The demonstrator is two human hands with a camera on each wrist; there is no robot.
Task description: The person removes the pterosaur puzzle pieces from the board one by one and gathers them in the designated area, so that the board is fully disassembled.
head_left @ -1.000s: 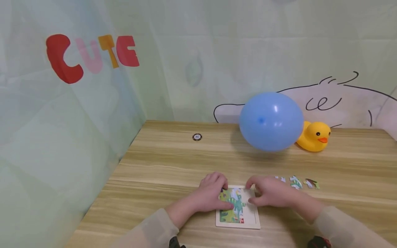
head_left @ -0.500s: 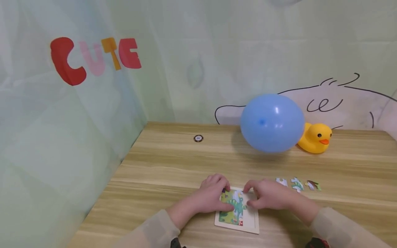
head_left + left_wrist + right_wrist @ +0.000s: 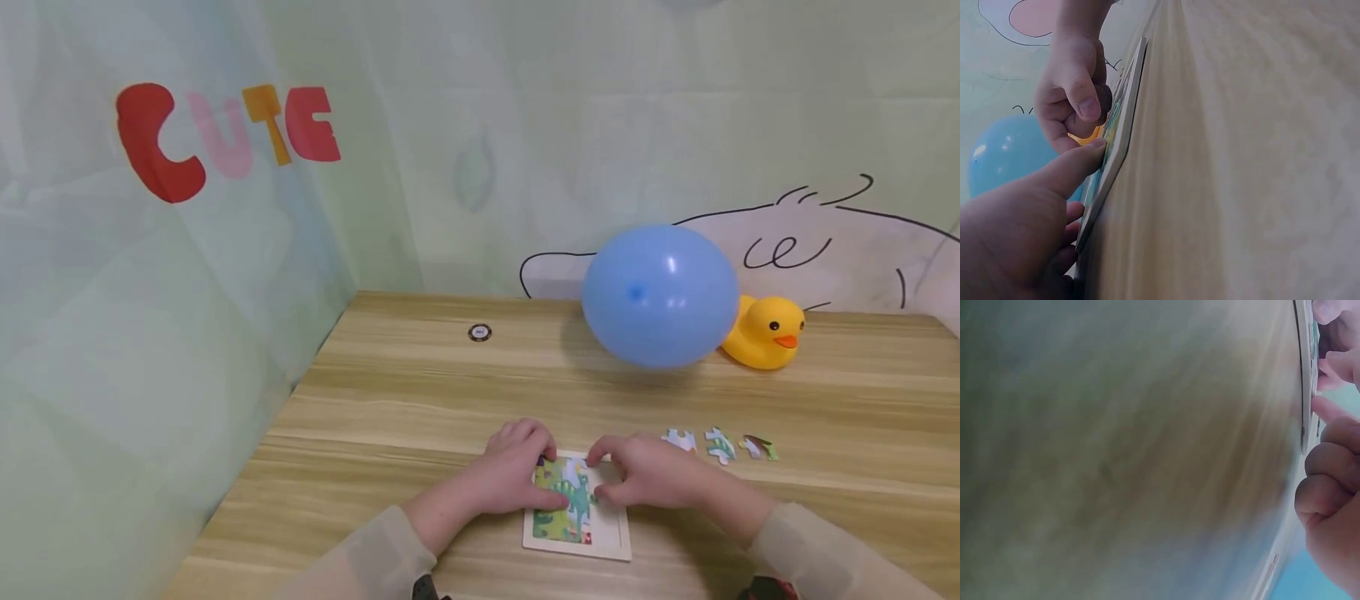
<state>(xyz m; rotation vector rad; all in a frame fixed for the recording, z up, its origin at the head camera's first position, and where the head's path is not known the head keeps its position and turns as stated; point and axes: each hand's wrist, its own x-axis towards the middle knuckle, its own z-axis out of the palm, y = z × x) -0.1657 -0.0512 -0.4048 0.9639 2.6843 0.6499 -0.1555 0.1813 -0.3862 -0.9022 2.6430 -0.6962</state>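
A small jigsaw puzzle board [image 3: 611,537] with a pale frame lies on the table. Joined dinosaur pieces [image 3: 553,525] fill its left part; bare white backing shows at right. My left hand [image 3: 510,471] holds the board's left side, thumb on the pieces and other fingers along the edge. At the board's upper right is my right hand [image 3: 656,473]. Its index finger touches the board and its thumb is beside the pieces' right edge, nothing visible between them. The right wrist view shows its other fingers [image 3: 1325,478] curled. Beyond it lie loose puzzle pieces [image 3: 721,447].
A blue balloon [image 3: 660,296] stands at the back of the wooden table [image 3: 390,375], partly in front of a yellow rubber duck [image 3: 765,333]. A round chip [image 3: 480,332] lies farther left. Printed cloth walls [image 3: 450,125] border the table's left and back sides.
My right hand has moved slightly left over the board, its fingertips closer to the joined pieces. The board has turned a little. My left hand keeps nearly the same place.
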